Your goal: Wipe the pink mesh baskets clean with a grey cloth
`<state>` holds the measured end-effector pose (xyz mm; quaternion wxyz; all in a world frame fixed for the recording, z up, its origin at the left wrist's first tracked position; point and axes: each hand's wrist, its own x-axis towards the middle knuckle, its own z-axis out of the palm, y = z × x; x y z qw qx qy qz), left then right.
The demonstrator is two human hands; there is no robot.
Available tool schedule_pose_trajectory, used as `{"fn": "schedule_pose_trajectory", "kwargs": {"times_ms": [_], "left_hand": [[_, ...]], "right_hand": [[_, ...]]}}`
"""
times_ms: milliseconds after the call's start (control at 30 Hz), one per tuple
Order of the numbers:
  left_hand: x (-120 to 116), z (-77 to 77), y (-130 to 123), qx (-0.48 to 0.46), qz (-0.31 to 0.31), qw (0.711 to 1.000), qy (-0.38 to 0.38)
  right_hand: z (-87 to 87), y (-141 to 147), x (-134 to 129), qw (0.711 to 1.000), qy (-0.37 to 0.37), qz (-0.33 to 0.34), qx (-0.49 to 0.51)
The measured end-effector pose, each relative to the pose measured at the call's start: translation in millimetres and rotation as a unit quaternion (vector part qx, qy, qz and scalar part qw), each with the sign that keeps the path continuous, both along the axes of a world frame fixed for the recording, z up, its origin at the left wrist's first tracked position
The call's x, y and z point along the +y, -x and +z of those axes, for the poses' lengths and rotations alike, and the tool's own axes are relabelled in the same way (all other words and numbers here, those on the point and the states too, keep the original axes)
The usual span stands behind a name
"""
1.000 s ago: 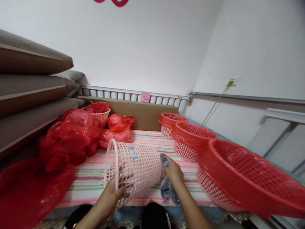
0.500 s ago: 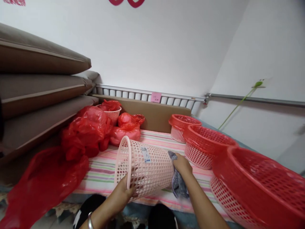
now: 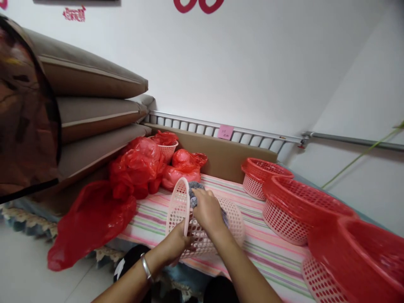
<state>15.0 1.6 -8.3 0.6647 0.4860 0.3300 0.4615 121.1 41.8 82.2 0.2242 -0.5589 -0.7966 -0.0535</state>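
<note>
A pink perforated basket (image 3: 232, 216) lies on its side over the striped cloth, its open rim facing left. My left hand (image 3: 178, 242) grips that rim from below, fingers closed round it. On the basket's upper side near the rim, my right hand (image 3: 206, 210) presses a grey-blue cloth (image 3: 196, 185), its fingers bent over the fabric. Part of the cloth shows behind the right hand, and the basket's label is out of sight.
Three pink baskets with red plastic over their rims (image 3: 257, 166) (image 3: 284, 202) (image 3: 372, 252) line the right. Red plastic bags (image 3: 139, 164) and a small basket (image 3: 167, 151) sit left, beside stacked cushions (image 3: 97, 118). A board (image 3: 224, 158) stands behind.
The right hand and cloth have moved from the basket's base end to near its rim. The view has turned left, and a dark-edged patterned object has come in at the left.
</note>
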Motion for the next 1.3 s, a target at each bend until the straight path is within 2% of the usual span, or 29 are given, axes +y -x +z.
{"fn": "schedule_pose_trajectory", "kwargs": {"times_ms": [100, 233, 367, 467, 533, 633, 700, 767, 867, 1000, 1167, 1300], "left_hand": [[8, 3.3, 3, 0.004, 0.008, 0.999, -0.039], [14, 8.5, 5, -0.011, 0.008, 0.997, -0.07], [16, 10.2, 10, -0.017, -0.015, 0.999, -0.027], [19, 7.3, 14, -0.006, -0.005, 1.0, -0.004], [19, 4.1, 15, 0.004, -0.001, 1.0, -0.003], [14, -2.1, 14, 0.002, -0.017, 1.0, 0.005], [9, -6.6, 12, 0.005, -0.02, 1.0, 0.007], [4, -10.5, 10, 0.005, -0.026, 1.0, -0.004], [1, -12.4, 10, -0.005, -0.035, 0.999, -0.015], [7, -6.2, 9, -0.014, -0.017, 1.0, -0.011], [11, 2.2, -2, -0.054, 0.006, 0.998, 0.033], [8, 7.2, -6, -0.036, 0.046, 0.995, 0.084]], "right_hand": [[-20.2, 4, -23, 1.0, 0.001, -0.01, 0.004], [-57.3, -8, -59, 1.0, 0.018, -0.009, 0.012], [-95.4, -33, -80, 0.997, 0.068, -0.02, 0.029], [-110.6, -62, -83, 0.989, 0.128, -0.006, 0.073], [-106.9, -84, -81, 0.982, 0.128, -0.014, 0.141], [-82.3, -108, -71, 0.968, 0.045, -0.057, 0.24], [-64.3, -111, -60, 0.962, -0.018, -0.072, 0.263], [-55.3, -103, -47, 0.965, -0.043, -0.069, 0.251], [-63.1, -76, -34, 0.982, -0.004, -0.049, 0.18], [-83.3, -49, -36, 0.992, 0.014, -0.066, 0.103], [-86.9, -44, -48, 0.991, 0.014, -0.073, 0.113], [-90.3, -39, -59, 0.988, 0.035, -0.062, 0.134]]}}
